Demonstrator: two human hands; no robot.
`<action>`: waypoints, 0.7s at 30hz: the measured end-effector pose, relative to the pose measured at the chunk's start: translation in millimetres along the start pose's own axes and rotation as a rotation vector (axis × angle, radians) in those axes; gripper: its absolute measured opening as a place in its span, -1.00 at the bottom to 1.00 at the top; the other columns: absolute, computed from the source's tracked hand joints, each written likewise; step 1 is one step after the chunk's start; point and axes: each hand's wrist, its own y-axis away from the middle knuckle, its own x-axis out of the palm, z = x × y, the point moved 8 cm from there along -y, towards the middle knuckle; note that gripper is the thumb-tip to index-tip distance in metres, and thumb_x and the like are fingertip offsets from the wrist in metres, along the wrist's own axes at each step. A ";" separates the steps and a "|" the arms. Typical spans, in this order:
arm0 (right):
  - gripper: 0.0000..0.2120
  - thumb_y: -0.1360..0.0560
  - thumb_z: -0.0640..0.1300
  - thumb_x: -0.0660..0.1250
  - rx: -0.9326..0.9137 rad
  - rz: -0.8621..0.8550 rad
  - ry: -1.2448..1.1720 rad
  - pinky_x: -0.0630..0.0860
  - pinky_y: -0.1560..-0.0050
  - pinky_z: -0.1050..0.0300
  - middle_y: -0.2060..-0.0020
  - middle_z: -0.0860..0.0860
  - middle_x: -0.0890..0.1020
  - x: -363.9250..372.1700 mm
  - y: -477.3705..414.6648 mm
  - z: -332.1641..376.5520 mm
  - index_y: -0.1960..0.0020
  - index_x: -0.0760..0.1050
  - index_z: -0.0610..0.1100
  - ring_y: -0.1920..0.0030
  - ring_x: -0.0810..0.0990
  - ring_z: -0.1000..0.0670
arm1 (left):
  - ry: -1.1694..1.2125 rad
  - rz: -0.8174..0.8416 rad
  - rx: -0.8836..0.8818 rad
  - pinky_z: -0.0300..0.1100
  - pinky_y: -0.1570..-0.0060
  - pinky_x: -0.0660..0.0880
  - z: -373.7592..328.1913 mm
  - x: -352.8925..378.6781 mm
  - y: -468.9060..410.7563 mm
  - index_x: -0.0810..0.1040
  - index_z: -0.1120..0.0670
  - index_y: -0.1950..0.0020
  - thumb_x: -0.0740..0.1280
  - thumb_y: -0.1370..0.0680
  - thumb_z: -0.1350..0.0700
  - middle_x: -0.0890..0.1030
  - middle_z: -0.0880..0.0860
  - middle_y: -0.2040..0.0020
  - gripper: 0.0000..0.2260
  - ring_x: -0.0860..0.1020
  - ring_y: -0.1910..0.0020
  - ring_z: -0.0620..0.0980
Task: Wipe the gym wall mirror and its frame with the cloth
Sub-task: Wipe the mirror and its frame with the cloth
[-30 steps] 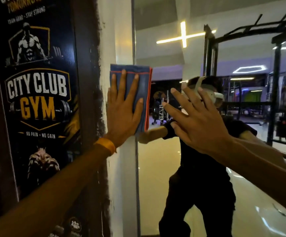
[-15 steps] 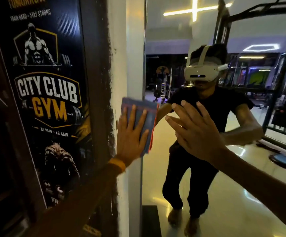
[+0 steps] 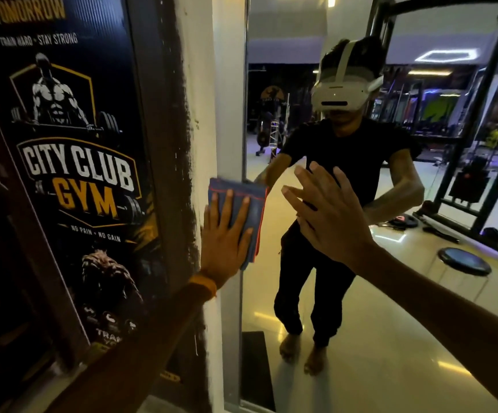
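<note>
Left edge of a gym wall mirror (image 3: 361, 338), seen from the head camera. The blue cloth (image 3: 239, 187), folded and edged in orange, lies flat against the mirror's left edge, about halfway up. It covers the grey metal frame (image 3: 231, 84) and overlaps the first strip of glass.

The left hand (image 3: 227, 236) presses the cloth to the frame with an open palm. Its fingers (image 3: 243, 214) are straight, slightly spread and pointing up; none curls round the cloth. An orange wristband (image 3: 204, 286) sits on that wrist.

The right hand (image 3: 328, 216) is raised before the glass just right of the cloth, apart from it. Its fingers (image 3: 310, 180) are straight and fanned wide, and it holds nothing. Whether the palm touches the glass cannot be told.

To the left of the frame runs a white wall strip (image 3: 201, 84) with a rough black painted border. Beyond it hangs a dark poster (image 3: 78, 174) reading "CITY CLUB GYM".

The glass reflects the person in black clothing with a white headset (image 3: 343, 93), standing barefoot on a glossy floor. Also reflected are a black weight rack (image 3: 480, 129) and a round stool (image 3: 464, 260) near the right edge.
</note>
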 end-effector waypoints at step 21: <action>-0.44 -0.60 -0.02 0.27 0.054 0.038 -0.025 0.09 -0.56 -0.36 -0.61 -0.20 0.24 -63.5 -92.8 -71.3 -0.58 0.31 -0.07 -0.61 0.16 -0.30 | 0.043 -0.221 0.061 0.22 -0.63 -0.17 -27.4 -122.4 -231.0 0.06 0.12 -0.68 0.11 -0.70 -0.09 0.05 0.28 -0.67 -0.40 -0.05 -0.65 0.35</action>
